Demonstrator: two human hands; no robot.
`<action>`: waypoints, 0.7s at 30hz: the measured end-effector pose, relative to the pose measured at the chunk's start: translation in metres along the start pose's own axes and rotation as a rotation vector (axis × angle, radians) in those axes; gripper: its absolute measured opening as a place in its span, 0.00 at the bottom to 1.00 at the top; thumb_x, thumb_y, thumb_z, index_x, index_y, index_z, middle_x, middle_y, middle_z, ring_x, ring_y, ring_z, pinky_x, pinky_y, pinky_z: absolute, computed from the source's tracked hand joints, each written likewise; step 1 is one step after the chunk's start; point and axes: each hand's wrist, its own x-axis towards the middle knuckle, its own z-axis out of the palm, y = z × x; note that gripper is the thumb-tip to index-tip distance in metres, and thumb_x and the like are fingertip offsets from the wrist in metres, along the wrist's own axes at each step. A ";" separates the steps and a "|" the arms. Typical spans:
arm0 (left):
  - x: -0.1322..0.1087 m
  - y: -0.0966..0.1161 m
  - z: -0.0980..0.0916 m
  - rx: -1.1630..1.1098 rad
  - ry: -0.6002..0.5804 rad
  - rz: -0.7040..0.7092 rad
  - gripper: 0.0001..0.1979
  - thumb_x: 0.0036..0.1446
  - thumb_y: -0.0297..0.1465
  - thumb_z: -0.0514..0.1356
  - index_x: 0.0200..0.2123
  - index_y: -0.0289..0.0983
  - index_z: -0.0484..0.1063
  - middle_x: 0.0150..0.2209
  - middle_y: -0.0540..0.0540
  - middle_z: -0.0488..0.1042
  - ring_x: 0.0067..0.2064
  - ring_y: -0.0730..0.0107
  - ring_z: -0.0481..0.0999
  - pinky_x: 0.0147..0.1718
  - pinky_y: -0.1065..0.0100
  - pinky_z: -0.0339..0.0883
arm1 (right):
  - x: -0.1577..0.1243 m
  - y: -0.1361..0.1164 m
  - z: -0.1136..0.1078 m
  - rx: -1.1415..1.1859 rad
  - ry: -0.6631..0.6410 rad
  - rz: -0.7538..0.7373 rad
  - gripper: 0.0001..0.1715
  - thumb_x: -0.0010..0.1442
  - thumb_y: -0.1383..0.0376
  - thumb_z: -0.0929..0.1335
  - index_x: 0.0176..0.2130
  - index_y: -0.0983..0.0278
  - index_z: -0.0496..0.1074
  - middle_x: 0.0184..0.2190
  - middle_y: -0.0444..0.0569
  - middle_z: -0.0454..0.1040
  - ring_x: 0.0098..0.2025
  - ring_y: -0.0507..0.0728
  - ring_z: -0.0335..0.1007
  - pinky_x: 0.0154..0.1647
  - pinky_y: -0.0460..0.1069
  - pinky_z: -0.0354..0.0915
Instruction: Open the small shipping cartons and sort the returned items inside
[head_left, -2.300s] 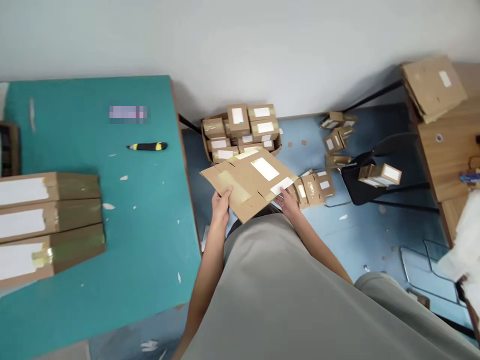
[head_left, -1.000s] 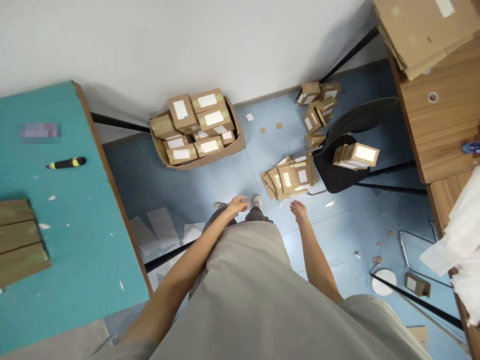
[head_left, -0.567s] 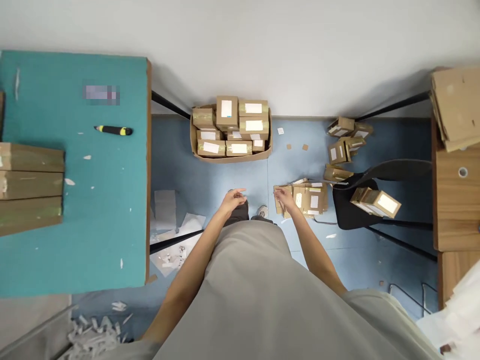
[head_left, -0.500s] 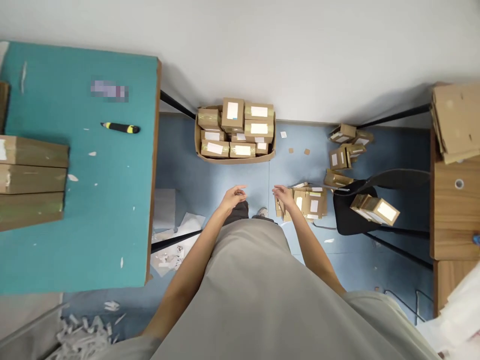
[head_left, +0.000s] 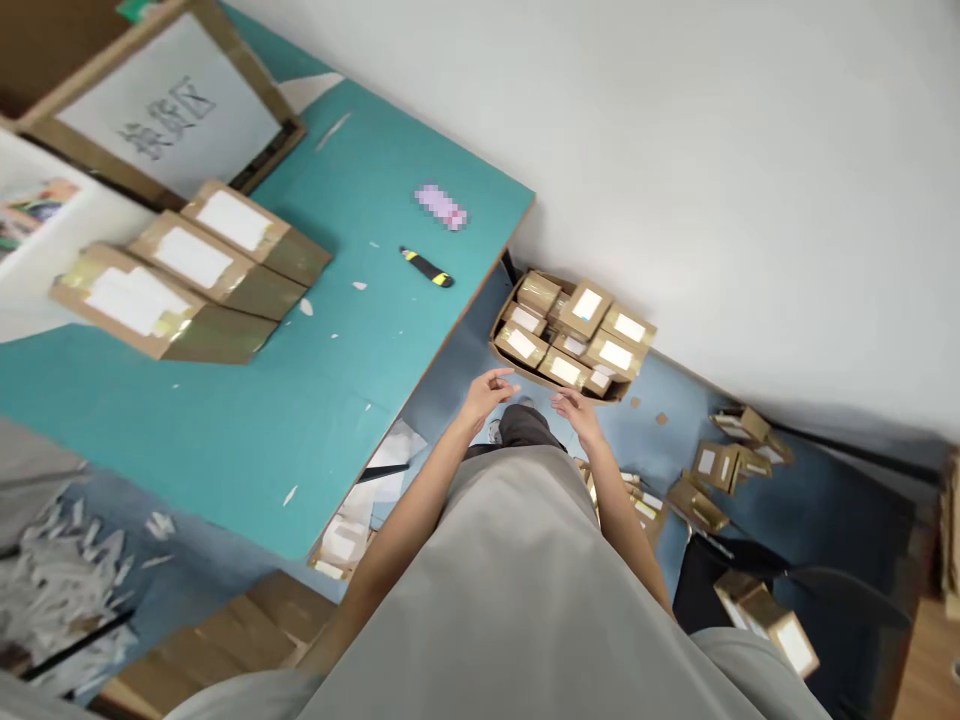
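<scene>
My left hand (head_left: 487, 396) hangs in front of my body with its fingers apart and nothing in them. Across a small gap, my right hand (head_left: 577, 410) is likewise empty, fingers spread. Just beyond both hands, a large open carton (head_left: 496, 345) on the floor holds several small labelled cardboard boxes (head_left: 564, 369). To the left, a black-and-yellow utility knife (head_left: 427, 268) lies on the teal tabletop (head_left: 360, 380), near a blurred-out pinkish item (head_left: 441, 206). Three taped boxes (head_left: 217, 262) with white labels stand side by side farther left.
A cardboard sign (head_left: 176, 110) stands at the table's back left. On the right, a black chair (head_left: 705, 580) bears boxes (head_left: 776, 625), and more boxes (head_left: 716, 465) lie on the floor. Paper scraps (head_left: 67, 570) are heaped at lower left; brown cartons (head_left: 247, 630) stand below the table.
My view has turned left, bringing the sign and more of the teal table into sight. The carton of boxes now appears closer to my hands. Both hands stay empty.
</scene>
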 end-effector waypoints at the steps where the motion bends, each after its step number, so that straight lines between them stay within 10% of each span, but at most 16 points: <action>1: 0.003 0.006 -0.011 -0.028 0.029 0.001 0.30 0.42 0.32 0.83 0.50 0.36 0.84 0.29 0.54 0.74 0.32 0.70 0.74 0.39 0.63 0.71 | 0.011 -0.010 0.015 -0.024 -0.041 0.006 0.17 0.54 0.58 0.83 0.44 0.58 0.85 0.40 0.44 0.89 0.41 0.55 0.84 0.53 0.51 0.77; 12: 0.021 0.081 -0.141 -0.349 0.582 0.122 0.32 0.38 0.35 0.81 0.49 0.37 0.82 0.31 0.54 0.74 0.35 0.70 0.75 0.43 0.62 0.70 | 0.145 -0.110 0.217 -0.379 -0.508 -0.001 0.15 0.53 0.62 0.84 0.41 0.59 0.85 0.36 0.44 0.87 0.42 0.57 0.83 0.60 0.55 0.77; 21: 0.016 0.101 -0.172 -0.554 0.895 0.190 0.34 0.36 0.37 0.82 0.49 0.36 0.83 0.27 0.59 0.68 0.31 0.74 0.67 0.39 0.64 0.67 | 0.223 -0.157 0.471 -1.040 -0.930 -0.692 0.43 0.66 0.41 0.77 0.68 0.63 0.78 0.74 0.65 0.74 0.81 0.73 0.63 0.84 0.70 0.56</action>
